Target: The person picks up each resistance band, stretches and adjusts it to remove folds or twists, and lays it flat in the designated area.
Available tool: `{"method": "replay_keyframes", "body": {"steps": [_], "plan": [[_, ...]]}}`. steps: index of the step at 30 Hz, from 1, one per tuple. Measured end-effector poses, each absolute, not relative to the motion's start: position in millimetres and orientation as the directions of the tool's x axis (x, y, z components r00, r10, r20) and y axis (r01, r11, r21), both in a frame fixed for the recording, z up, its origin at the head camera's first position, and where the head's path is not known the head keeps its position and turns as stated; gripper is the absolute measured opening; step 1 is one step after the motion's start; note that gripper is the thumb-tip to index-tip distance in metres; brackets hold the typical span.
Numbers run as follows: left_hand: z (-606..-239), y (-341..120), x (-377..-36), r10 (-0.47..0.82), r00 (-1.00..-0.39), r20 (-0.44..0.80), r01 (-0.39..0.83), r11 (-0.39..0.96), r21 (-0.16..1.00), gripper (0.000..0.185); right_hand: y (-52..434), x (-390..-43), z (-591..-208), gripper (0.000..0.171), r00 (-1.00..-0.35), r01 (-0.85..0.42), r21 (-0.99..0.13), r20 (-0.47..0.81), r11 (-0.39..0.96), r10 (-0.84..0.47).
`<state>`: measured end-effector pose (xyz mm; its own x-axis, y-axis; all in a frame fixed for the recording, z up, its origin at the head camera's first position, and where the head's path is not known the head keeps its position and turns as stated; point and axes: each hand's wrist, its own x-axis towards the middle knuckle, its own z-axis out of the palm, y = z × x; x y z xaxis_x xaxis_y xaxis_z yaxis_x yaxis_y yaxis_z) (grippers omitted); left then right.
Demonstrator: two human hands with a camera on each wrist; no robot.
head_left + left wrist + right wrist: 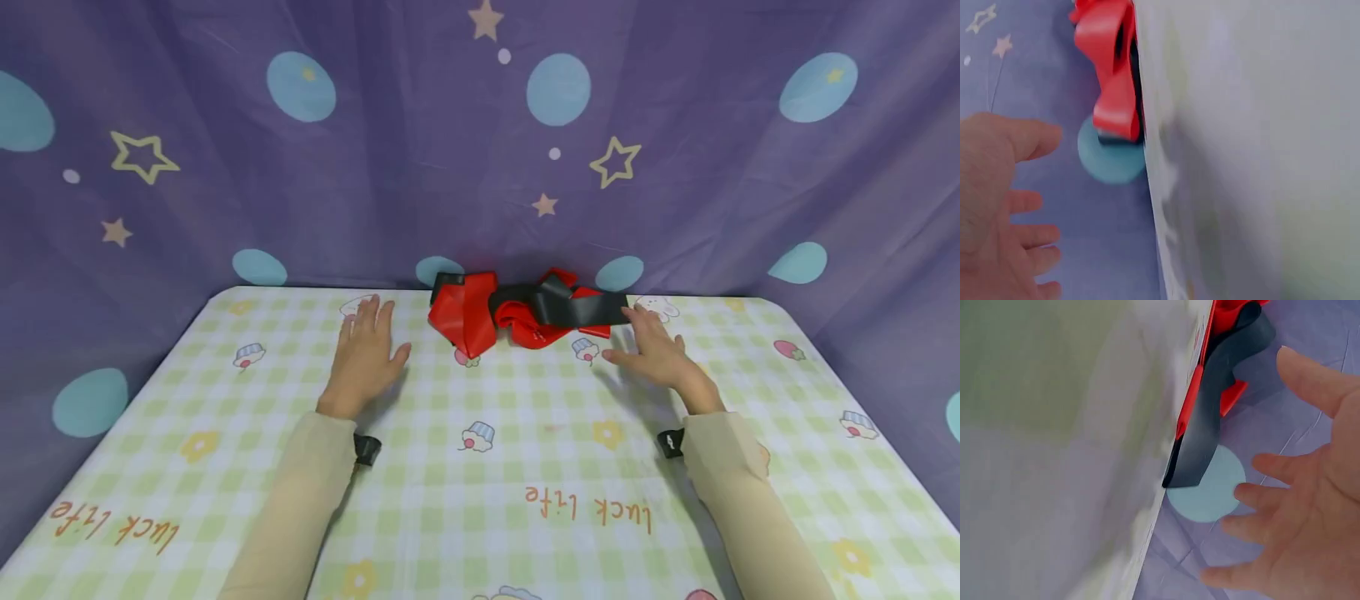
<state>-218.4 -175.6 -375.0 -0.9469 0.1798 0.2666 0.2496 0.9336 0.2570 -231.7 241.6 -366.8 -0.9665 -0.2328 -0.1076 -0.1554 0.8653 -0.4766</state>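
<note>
A long flat band, glossy red on one side and black on the other, lies in a loose, twisted heap at the table's far edge. My left hand is held left of the heap, fingers straight and thumb spread, with nothing in it. On the other side, my right hand has its fingertips right by the band's black end, overlapping it in the head view. In the left wrist view, red folds show beyond the thumb. The right wrist view has the black end apart from the spread fingers.
A light green and white checked cloth with printed cupcakes, flowers and lettering covers the table. Directly behind its far edge hangs a purple curtain with stars and blue ovals. A black strap shows at the left wrist, another at the right.
</note>
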Motion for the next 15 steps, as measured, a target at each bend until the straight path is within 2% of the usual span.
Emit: {"method": "replay_keyframes", "body": {"steps": [3,7,11,15], "plan": [[-376.5,-165.7,-218.3,0.194,-0.927,0.321,0.295,0.907,0.301,0.062,237.1,-234.2,-370.0,0.084,-0.956,-0.182,-0.546,-0.096,0.818,-0.277],[-375.1,-150.0,-218.2,0.228,-0.914,0.335,0.341,0.878,0.334,0.057,231.9,-237.3,-372.3,0.08,-0.927,-0.16,-0.697,-0.137,0.699,-0.348],[-375.1,-131.2,-220.0,0.259,-0.923,0.286,0.354,0.864,0.359,0.053,228.0,-238.0,-372.8,0.077,-0.903,-0.068,-0.8,-0.205,0.596,-0.378],[-376.4,-110.6,-223.6,0.265,-0.939,0.219,0.337,0.838,0.429,0.051,223.1,-238.4,-372.7,0.07,-0.9,-0.02,-0.858,-0.209,0.513,-0.384]]}}
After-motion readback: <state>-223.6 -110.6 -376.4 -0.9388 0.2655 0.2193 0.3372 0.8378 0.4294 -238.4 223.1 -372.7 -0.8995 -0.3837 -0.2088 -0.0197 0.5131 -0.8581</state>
